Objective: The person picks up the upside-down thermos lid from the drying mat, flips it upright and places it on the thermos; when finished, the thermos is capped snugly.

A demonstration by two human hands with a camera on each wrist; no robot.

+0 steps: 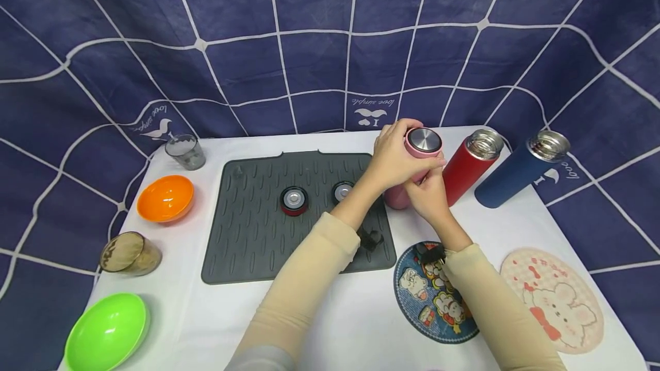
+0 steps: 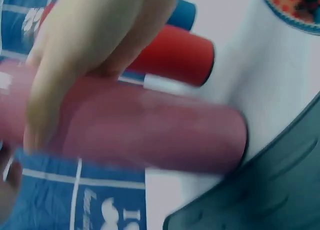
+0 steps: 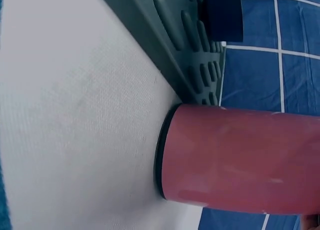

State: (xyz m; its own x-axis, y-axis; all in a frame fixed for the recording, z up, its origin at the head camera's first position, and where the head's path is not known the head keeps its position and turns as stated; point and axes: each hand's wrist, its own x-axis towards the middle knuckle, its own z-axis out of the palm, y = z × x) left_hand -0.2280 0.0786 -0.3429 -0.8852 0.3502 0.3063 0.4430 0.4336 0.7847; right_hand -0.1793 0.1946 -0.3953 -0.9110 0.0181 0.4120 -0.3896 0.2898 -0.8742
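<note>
A pink thermos bottle (image 1: pixel 397 197) stands on the white cloth beside the mat's right edge. At its top is a lid (image 1: pixel 424 140) with a silver disc, and my left hand (image 1: pixel 389 156) grips round it. My right hand (image 1: pixel 428 194) holds the bottle's upper body just below; in the left wrist view its fingers (image 2: pixel 45 105) wrap round the pink side. The bottle's base (image 3: pixel 165 155) rests close to the mat in the right wrist view. To the right stand a red thermos (image 1: pixel 469 168) and a blue thermos (image 1: pixel 518 173), both lidless with steel necks showing.
Two upturned lids (image 1: pixel 294 200) lie on the grey mat (image 1: pixel 242 245), one partly behind my left arm. Orange bowl (image 1: pixel 165 199), green bowl (image 1: pixel 108 331), clear glass (image 1: pixel 187 153) and brown glass (image 1: pixel 131 253) line the left side. Two round placemats (image 1: pixel 554 302) lie at the right front.
</note>
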